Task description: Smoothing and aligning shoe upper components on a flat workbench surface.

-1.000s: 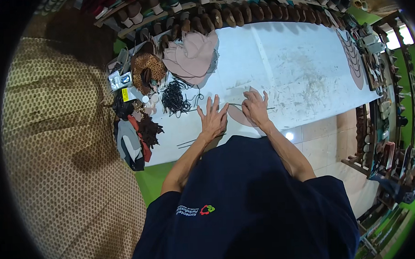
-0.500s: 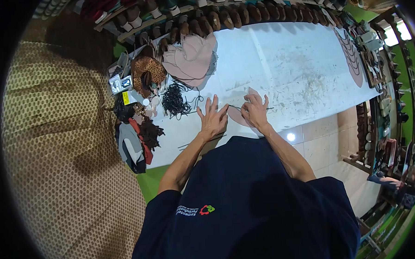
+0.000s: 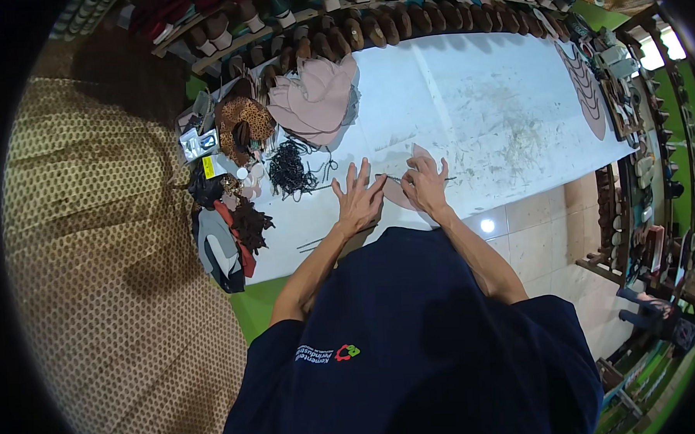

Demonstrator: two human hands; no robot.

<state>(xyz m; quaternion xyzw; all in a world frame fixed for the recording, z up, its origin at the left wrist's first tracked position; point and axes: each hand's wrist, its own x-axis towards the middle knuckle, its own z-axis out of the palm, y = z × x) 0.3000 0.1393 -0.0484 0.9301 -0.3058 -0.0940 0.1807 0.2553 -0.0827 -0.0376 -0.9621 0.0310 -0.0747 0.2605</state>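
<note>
A pink shoe-upper piece (image 3: 399, 197) lies on the white table in front of me, partly hidden under my hands. A thin dark cord (image 3: 392, 177) runs along its curved edge. My left hand (image 3: 358, 204) rests at the piece's left side, fingers spread, its thumb pressing at the cord's edge. Over the right part of the piece, my right hand (image 3: 427, 184) pinches the cord with thumb and index finger while the other fingers stand raised. The cord's end shows beyond my right hand.
Left of my hands lie a tangle of black cords (image 3: 291, 169), stacked pink pieces (image 3: 315, 98), leopard-print material (image 3: 243, 128) and dark scraps (image 3: 251, 223). Loose dark strips (image 3: 317, 241) lie near my left forearm. Brown shoe lasts (image 3: 409, 22) line the far edge. A person (image 3: 666, 319) is at right.
My hands keep almost the same pose at the cord, with only slight finger movement. The view has shifted a little, and more of the person at right shows.
</note>
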